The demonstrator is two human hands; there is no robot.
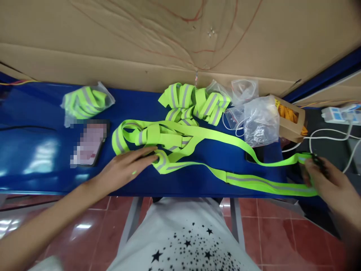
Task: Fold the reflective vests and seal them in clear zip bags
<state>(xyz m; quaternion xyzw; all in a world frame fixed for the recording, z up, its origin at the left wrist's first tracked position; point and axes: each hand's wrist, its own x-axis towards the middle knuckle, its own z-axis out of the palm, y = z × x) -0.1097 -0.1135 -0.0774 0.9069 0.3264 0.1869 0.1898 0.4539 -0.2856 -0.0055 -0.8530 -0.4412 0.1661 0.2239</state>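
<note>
A neon yellow-green reflective strap harness (180,141) with grey stripes lies stretched across the blue table (42,158). My left hand (126,165) lies flat with fingers stretched out, pressing on a looped part of the strap near the table's middle. My right hand (324,177) is at the far right, fingers pinched on the far end of the strap where a small dark piece shows.
A bagged folded harness (86,101) sits at the back left, a phone (90,143) beside it. More folded straps (194,101), clear plastic bags (259,118), a small cardboard box (291,120) and a white power strip (340,114) with cables lie at back right. A cardboard wall (169,37) stands behind.
</note>
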